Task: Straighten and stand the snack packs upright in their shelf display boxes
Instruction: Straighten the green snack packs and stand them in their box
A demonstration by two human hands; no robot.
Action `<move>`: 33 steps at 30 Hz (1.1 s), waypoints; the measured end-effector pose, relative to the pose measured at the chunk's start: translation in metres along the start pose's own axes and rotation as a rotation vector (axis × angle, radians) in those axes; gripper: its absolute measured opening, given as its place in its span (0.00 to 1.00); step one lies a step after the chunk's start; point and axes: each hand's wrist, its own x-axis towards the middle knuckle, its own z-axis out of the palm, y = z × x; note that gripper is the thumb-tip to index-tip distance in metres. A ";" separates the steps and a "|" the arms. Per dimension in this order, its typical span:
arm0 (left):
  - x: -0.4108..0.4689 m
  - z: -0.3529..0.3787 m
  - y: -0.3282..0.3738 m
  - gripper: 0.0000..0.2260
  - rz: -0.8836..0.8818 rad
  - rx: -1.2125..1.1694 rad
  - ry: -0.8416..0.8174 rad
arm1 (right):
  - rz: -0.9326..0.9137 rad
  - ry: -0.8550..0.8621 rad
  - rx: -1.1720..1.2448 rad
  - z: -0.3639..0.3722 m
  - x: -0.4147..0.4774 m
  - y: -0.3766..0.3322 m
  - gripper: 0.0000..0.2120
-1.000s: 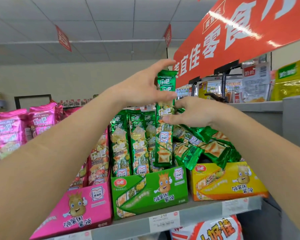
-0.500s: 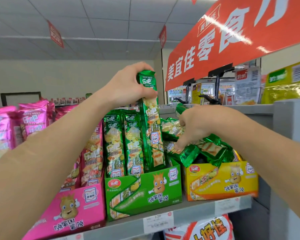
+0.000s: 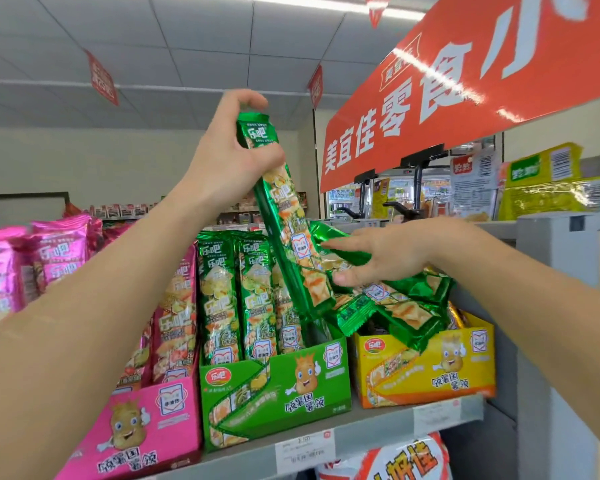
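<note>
Store shelf (image 3: 371, 427) carries a green box (image 3: 274, 393) and, at its 3 o'clock, a yellow box (image 3: 426, 372). The left grip (image 3: 227, 164) is closed around the top of a tilted green pack (image 3: 288, 233), whose foot is in the green box. The right grip (image 3: 388, 252), fingers straight, touches the heap of lying packs (image 3: 406, 310) above the yellow box.

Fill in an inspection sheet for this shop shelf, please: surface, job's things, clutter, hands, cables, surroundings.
Surface: grey metal shelf carries pink cardboard display box, green box, yellow box.
Job's things: long green foil snack pack tilted, lower end near green box's right side; upright green packs beside it.
Clutter: heap of green packs lying on yellow box.
Hands: left hand grips tilted pack's top; right hand, fingers straight, touches heap.
Cables: nothing seen.
Surroundings: red hanging sign overhead; pink foil packs at left.
</note>
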 end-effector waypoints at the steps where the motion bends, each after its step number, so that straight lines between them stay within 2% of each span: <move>1: 0.000 0.000 0.001 0.21 -0.005 -0.012 0.010 | -0.005 -0.007 0.010 0.000 0.002 0.000 0.35; 4: -0.001 0.001 -0.001 0.22 -0.051 -0.062 0.013 | -0.033 -0.009 0.067 -0.002 0.005 0.008 0.34; 6: -0.001 0.004 -0.004 0.22 -0.109 -0.129 0.017 | -0.083 0.055 0.180 0.000 0.004 0.016 0.31; 9: -0.001 0.008 -0.008 0.22 -0.169 -0.223 0.053 | -0.149 0.370 0.556 0.004 -0.002 0.019 0.26; 11: -0.001 0.012 -0.009 0.22 -0.177 -0.271 0.069 | -0.171 0.553 0.848 0.007 -0.008 0.017 0.29; 12: 0.000 0.015 -0.008 0.21 -0.172 -0.290 0.075 | -0.210 0.567 0.912 0.007 -0.013 0.014 0.33; 14: 0.002 0.021 -0.006 0.20 -0.149 -0.332 0.091 | -0.287 0.544 0.813 0.010 -0.019 0.001 0.42; 15: 0.002 0.024 -0.004 0.19 -0.140 -0.351 0.099 | -0.304 0.558 0.709 0.012 -0.020 -0.006 0.43; 17: 0.002 0.027 0.000 0.22 -0.146 -0.419 0.086 | -0.322 0.686 0.601 0.018 -0.017 -0.014 0.40; 19: 0.003 0.025 -0.003 0.29 -0.189 -0.449 0.023 | -0.317 0.865 0.665 0.020 -0.015 -0.016 0.34; 21: 0.001 0.020 -0.008 0.33 -0.215 -0.215 -0.068 | -0.226 0.945 0.748 0.019 -0.017 -0.008 0.28; 23: 0.000 0.018 -0.018 0.27 -0.131 0.290 -0.210 | -0.095 0.944 0.691 0.015 -0.019 0.007 0.22; 25: -0.006 0.022 -0.026 0.21 -0.044 0.775 -0.461 | 0.015 0.895 0.627 0.013 -0.020 0.023 0.18; 27: -0.014 0.030 -0.033 0.21 -0.051 1.084 -0.656 | 0.091 0.805 0.555 0.013 -0.018 0.034 0.17; 30: -0.020 0.038 -0.040 0.21 -0.070 1.268 -0.728 | 0.168 0.611 0.479 0.017 -0.014 0.041 0.17; 33: -0.020 0.042 -0.040 0.18 0.030 1.315 -0.708 | 0.173 0.472 0.497 0.024 -0.008 0.047 0.14</move>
